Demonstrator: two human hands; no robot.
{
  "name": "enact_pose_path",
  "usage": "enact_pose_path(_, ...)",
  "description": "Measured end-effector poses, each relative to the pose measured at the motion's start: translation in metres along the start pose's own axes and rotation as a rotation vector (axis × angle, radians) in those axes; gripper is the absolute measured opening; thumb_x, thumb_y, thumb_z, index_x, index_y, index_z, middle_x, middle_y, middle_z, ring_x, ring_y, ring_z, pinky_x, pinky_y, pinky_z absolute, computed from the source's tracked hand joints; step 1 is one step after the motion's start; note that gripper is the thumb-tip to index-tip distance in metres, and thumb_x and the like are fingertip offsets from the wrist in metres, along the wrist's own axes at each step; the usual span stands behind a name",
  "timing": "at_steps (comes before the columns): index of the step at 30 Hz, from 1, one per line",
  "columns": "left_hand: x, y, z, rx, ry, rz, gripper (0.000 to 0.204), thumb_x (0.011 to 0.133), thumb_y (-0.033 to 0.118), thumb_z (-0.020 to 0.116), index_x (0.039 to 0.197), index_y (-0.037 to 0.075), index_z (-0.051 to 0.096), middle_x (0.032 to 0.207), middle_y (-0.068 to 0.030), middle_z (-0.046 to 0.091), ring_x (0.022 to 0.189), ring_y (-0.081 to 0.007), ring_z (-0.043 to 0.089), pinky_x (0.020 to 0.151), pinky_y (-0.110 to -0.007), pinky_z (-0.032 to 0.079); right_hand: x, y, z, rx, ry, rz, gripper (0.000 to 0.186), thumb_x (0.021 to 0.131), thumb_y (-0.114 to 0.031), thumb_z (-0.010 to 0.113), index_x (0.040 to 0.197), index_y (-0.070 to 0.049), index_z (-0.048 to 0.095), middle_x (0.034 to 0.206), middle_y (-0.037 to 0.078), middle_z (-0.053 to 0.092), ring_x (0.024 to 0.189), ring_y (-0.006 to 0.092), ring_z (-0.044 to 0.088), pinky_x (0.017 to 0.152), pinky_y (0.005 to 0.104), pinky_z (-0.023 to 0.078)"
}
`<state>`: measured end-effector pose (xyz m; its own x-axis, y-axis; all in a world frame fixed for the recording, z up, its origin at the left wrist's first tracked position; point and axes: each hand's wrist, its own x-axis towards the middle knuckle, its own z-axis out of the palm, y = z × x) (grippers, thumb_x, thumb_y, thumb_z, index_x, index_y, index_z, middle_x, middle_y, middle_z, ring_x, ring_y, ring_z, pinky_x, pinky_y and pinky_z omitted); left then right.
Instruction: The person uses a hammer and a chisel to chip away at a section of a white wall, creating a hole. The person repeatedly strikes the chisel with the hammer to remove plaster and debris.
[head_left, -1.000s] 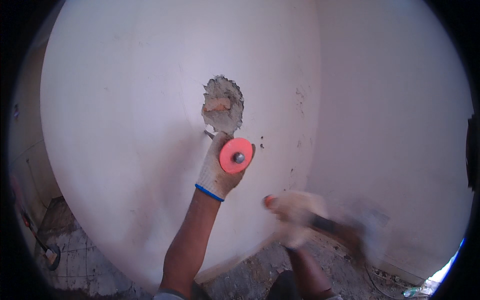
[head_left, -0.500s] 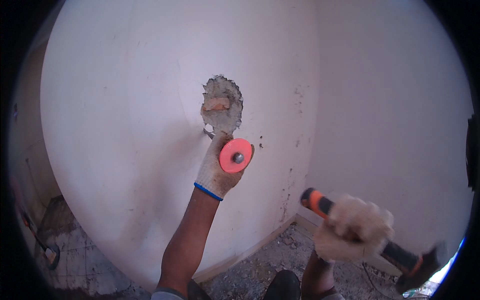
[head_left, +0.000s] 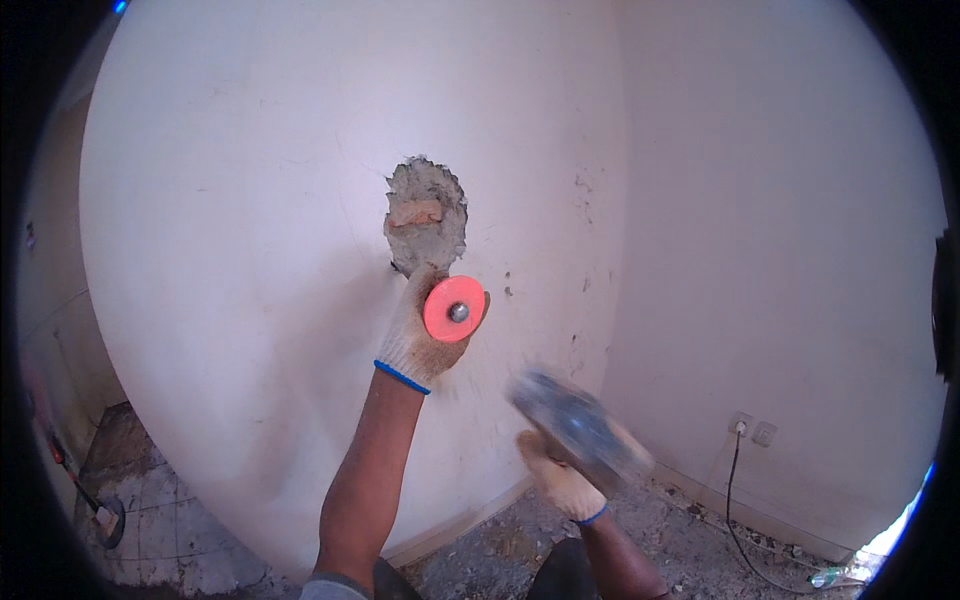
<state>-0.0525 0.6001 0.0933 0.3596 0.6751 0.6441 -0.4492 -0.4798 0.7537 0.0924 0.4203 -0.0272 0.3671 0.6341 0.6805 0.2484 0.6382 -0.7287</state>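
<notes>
A white work glove with a blue cuff covers my left hand (head_left: 406,338), which is closed around a chisel. The chisel's round red guard (head_left: 440,318) and metal striking end (head_left: 458,312) face me; its tip is hidden behind my hand. My hand is at the lower edge of a ragged hole (head_left: 430,245) in the white wall, where grey mortar and a piece of orange brick (head_left: 415,213) are exposed. Below and right of the chisel, my gloved right hand (head_left: 565,485) grips a hammer (head_left: 578,425), its head smeared by motion.
Two wall sockets (head_left: 765,433) sit low on the right wall, one with a plug and black cable (head_left: 731,500). Rubble and dust cover the floor (head_left: 480,560). At far left, a long-handled tool (head_left: 108,518) leans near dirty tiles.
My right hand has swung the hammer up and leftward from the lower right, toward the chisel. The left hand keeps its hold on the chisel; the view has shifted slightly.
</notes>
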Motion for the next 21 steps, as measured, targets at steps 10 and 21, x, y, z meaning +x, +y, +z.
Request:
enact_pose_path(10, -0.002, 0.008, -0.007, 0.895, 0.071, 0.28, 0.039, 0.096, 0.026, 0.073, 0.122, 0.008, 0.05, 0.112, -0.0083, 0.058, 0.098, -0.02, 0.06, 0.091, -0.041, 0.058, 0.047, -0.045, 0.009, 0.435, 0.126, -0.778, 0.018, 0.1, -0.017, 0.057, 0.086, -0.009, 0.064, 0.067, 0.007, 0.061, 0.056, 0.0243, 0.061, 0.051, 0.0392, 0.049)
enact_pose_path(21, -0.001, 0.015, 0.007, 0.081, 0.042, 0.117, 0.017, 0.106, 0.025, 0.056, 0.113, 0.009, 0.053, 0.104, -0.0041, 0.058, 0.092, -0.0176, 0.06, 0.103, -0.047, 0.057, 0.017, 0.01, -0.002, 0.008, 0.019, -0.263, 0.022, 0.097, -0.024, 0.067, 0.088, -0.005, 0.062, 0.082, 0.005, 0.064, 0.063, 0.0155, 0.06, 0.057, 0.0304, 0.049)
